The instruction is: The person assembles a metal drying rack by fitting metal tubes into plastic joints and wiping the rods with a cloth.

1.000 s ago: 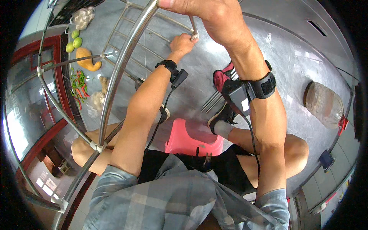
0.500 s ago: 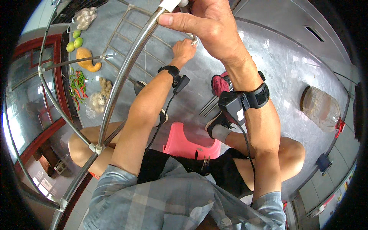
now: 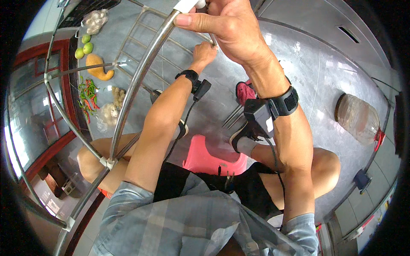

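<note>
A frame of shiny metal tubes (image 3: 139, 81) joined by white plastic connectors rises in front of me on the left. My right hand (image 3: 235, 34) is closed at its top, thumb pressed to the tube just below a white connector (image 3: 186, 6); the fingertips are partly cut off by the picture's upper edge. Farther down, my left hand (image 3: 204, 54) is closed around the lower end of a thin metal tube (image 3: 213, 39), beside the frame's grid shelf (image 3: 145, 36). The grip itself is partly hidden. Both wrists wear black straps with small boxes.
A pink plastic stool (image 3: 200, 158) stands between my legs. Loose metal tubes (image 3: 235, 116) and a dark red cloth item (image 3: 245, 92) lie by my foot. At left are a yellow squash (image 3: 97, 68), chilies (image 3: 88, 96) and green fruit (image 3: 79, 53); at right, a large clear plastic jug (image 3: 358, 118).
My right hand has shifted very slightly up and left at the tube's top. Both hands keep their holds, and the frame has hardly moved.
</note>
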{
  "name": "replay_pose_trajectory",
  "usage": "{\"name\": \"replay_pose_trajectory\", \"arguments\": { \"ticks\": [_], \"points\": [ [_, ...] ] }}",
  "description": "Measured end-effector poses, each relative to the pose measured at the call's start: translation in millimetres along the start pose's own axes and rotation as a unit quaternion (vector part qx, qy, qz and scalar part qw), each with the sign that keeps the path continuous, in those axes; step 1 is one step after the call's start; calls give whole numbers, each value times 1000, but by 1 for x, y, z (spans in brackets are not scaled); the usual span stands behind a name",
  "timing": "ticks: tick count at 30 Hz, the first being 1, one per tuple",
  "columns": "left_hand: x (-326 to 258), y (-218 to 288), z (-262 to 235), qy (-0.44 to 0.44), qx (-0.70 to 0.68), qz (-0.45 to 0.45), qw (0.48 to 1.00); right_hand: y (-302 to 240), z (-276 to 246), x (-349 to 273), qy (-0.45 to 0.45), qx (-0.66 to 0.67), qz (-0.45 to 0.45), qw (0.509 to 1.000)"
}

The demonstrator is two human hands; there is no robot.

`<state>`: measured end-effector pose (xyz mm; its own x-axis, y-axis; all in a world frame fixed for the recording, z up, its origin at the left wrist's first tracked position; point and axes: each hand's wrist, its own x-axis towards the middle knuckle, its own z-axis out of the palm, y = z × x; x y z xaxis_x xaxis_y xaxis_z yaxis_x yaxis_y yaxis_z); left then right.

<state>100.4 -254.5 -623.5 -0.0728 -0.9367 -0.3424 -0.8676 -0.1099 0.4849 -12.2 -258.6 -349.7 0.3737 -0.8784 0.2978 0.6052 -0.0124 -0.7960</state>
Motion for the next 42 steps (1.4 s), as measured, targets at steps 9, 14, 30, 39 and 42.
{"name": "replay_pose_trajectory", "arguments": {
  "ticks": [9, 14, 30, 39, 42],
  "points": [
    [-77, -14, -31, 101, -110, -26, 988, -19, -2, 2, 18, -139, -14, 990],
    [-210, -42, -43, 55, -473, -230, 849, -16, -8, -2, 13, -153, -37, 987],
    [-261, -209, -32, 171, -687, -457, 538, 11, -29, -20, 194, -36, 92, 976],
    [-216, -210, -11, 177, -735, -404, 515, 193, -171, -55, 180, -275, 376, 866],
    [-202, -214, 3, 147, -758, -282, 570, 223, -195, -35, 142, -230, 398, 877]
  ]
}}
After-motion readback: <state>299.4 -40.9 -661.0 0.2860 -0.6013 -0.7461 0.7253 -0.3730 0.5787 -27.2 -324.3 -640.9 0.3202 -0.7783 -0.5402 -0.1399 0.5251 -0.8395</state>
